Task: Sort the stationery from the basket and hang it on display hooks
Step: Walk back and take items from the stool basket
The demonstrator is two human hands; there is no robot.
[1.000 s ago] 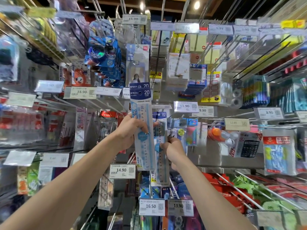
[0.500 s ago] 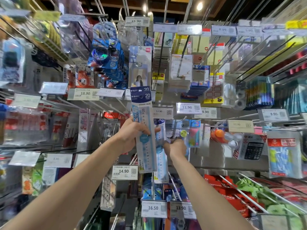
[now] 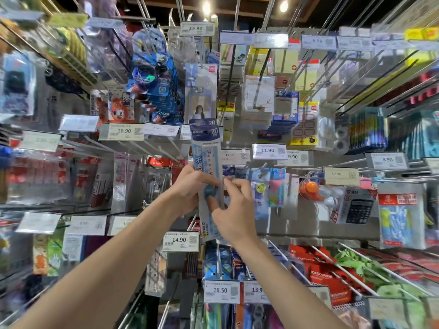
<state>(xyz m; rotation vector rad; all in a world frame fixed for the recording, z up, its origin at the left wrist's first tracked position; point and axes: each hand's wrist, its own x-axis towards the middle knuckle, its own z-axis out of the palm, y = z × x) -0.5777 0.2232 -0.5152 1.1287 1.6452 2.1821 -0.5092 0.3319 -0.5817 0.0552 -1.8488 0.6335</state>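
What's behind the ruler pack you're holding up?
A second ruler pack peeks out above the front pack. Any hook further back is hidden by the packs.

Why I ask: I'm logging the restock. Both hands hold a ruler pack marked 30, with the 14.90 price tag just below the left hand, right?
Not quite. The head view shows the ruler pack marked 20, not 30. The left hand and right hand both hold it, and the 14.90 price tag is just below the left hand.
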